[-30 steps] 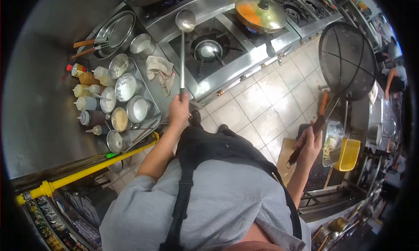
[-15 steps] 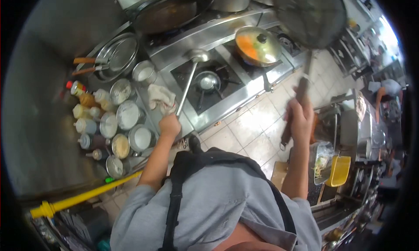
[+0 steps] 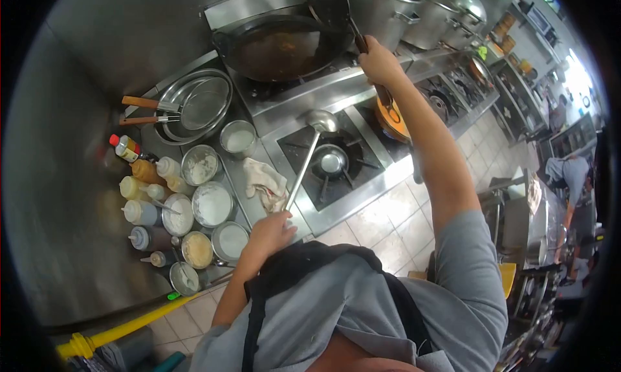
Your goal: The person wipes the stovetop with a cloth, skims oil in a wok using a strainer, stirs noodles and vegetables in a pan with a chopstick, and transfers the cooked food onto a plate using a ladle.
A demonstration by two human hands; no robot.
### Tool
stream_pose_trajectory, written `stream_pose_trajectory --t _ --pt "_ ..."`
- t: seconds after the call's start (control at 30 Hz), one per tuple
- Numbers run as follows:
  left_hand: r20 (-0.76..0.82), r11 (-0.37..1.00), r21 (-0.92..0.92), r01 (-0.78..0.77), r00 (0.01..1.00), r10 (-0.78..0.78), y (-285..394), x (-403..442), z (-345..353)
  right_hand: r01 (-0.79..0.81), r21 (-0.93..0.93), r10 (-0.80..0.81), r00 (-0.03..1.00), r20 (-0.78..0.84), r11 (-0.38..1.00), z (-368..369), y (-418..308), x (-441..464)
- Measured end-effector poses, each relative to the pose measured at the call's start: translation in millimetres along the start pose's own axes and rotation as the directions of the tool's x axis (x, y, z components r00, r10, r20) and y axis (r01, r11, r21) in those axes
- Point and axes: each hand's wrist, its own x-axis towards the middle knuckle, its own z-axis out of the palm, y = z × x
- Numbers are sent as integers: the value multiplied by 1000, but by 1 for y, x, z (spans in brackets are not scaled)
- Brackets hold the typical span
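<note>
My right hand (image 3: 380, 60) is closed round the dark handle of a large round mesh strainer (image 3: 328, 6). The strainer is tilted at the right rim of a wide black wok (image 3: 236, 56) of dark brown liquid. Low on the left, my left hand (image 3: 272, 233) has its fingers curled at the handle end of a long metal ladle (image 3: 304, 171). The ladle's bowl lies at the back of a burner (image 3: 332, 164). A white cloth (image 3: 264, 180) sits just beyond that hand. Behind my right forearm, a pan with orange contents (image 3: 392, 121) is partly hidden.
Several bowls of powders (image 3: 212, 204) and squeeze bottles (image 3: 139, 212) crowd the left counter. Wood-handled sieves (image 3: 206, 103) rest in a metal bowl behind them. Tall pots (image 3: 381, 16) stand right of the wok. A yellow pipe (image 3: 136, 323) runs at lower left. A person (image 3: 564, 178) is far right.
My right hand has swung the strainer from the right, over the floor, leftward and forward to the wok. The view has shifted toward the wok. My left hand stays by the ladle handle.
</note>
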Motion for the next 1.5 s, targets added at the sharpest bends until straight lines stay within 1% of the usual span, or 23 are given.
stream_pose_trajectory --t 0.03,0.1,0.17,0.23,0.27,0.3,0.33,0.4,0.43,0.47,0.53,0.57,0.63,0.7,0.77,0.9,0.97,1.0,1.07,1.1,1.17,1.43,1.5 --pt "-10 998 -65 -14 1000 14 -3 -7 -5 -42 -89 47 998 49 995 6 -7 14" --pt "-32 998 -64 -23 999 21 -8 -17 -18 -57 -129 65 996 60 990 21 -15 37" --pt "-51 997 -68 -26 998 22 -21 -25 -19 -74 -253 101 990 96 965 44 -13 65" --pt "-140 991 -134 -23 990 4 -33 -30 -20 -103 -246 133 985 108 964 63 -15 81" --pt "-139 990 -136 -17 990 -2 -37 -31 -21 -138 -235 169 979 118 962 73 -15 88" --pt "-141 994 -107 -17 990 2 -37 -35 -26 -137 -233 169 978 124 963 93 7 116" --pt "-145 997 -74 -17 989 6 -37 -37 -30 152 -309 -41 940 338 939 120 41 159" --pt "-149 998 -60 2 989 -11 -41 -41 -33 440 -301 -224 806 548 846 141 49 177" --pt "-149 998 -54 17 988 -25 -42 -46 -34 217 -141 -122 864 489 966 144 35 164" --pt "-162 998 -50 21 986 -29 -43 -46 -35 109 -52 -72 881 467 993 141 18 158" --pt "-174 996 -61 66 982 -76 -47 -52 -32 -121 157 39 894 447 980 140 -6 140" --pt "-176 996 -54 72 981 -81 -48 -54 -33 -239 267 98 887 451 934 139 -15 132" --pt "-104 989 -81 124 986 -132 -47 -54 -33 -225 282 79 889 451 933 134 -30 119" --pt "-100 987 -91 132 985 -141 -44 -56 -31 -214 289 62 888 455 933 138 -36 108" --pt "-103 987 -94 129 985 -138 -42 -54 -31 -304 403 80 870 486 863 142 -38 105" --pt "-103 992 -71 101 989 -108 -35 -54 -29 -324 421 63 848 526 847 135 -47 83" --pt "-100 992 -74 103 989 -110 -35 -51 -29 -298 457 -31 810 586 838 132 -50 79" --pt "-95 994 -66 87 991 -94 -36 -52 -27 -297 458 -35 808 588 838 131 -51 73" --pt "-96 996 -59 71 992 -77 -37 -52 -24 -362 545 -60 791 608 756 126 -52 62" --pt "-109 997 -54 49 992 -55 -37 -51 -23 -358 546 -63 792 607 758 124 -50 59" --pt "-120 998 -50 33 992 -39 -35 -51 -23 -412 563 -100 738 668 716 122 -44 52" --pt "-93 999 -45 22 995 -26 -33 -41 -19 -464 651 -176 718 674 600 109 -32 17" --pt "-94 999 -53 5 995 -10 -36 -38 -16 -513 680 -158 726 670 523 102 -31 10"
